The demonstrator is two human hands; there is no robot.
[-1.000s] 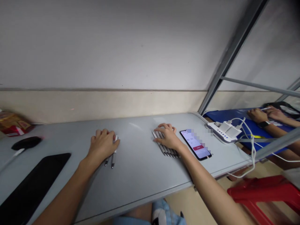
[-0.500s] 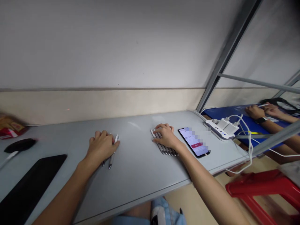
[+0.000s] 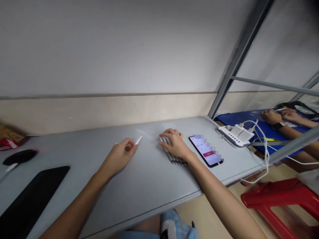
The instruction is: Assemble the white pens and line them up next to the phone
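Observation:
My left hand [image 3: 123, 153] is closed in a pinch around a pen [image 3: 138, 140]. Only the pen's white end shows past the thumb and fingertips; the rest is hidden by the hand. To the right, my right hand [image 3: 174, 142] lies over a row of pens [image 3: 171, 158], with several grey barrels and silver tips side by side beneath it. Its thumb and index finger curl over the row's left edge near the white ends, and the palm covers much of the row.
A phone [image 3: 206, 151] with a lit timer lies right of the pens, before a power strip [image 3: 233, 136] with white cables. A black mat [image 3: 35, 199] and black mouse-like object [image 3: 20, 156] lie left. Another person's hands [image 3: 271, 118] are beyond the metal frame [image 3: 236, 66].
My left hand has moved right and slightly away from me, carrying a pen towards the row. My right hand stays on the pens, its thumb and fingers slightly shifted.

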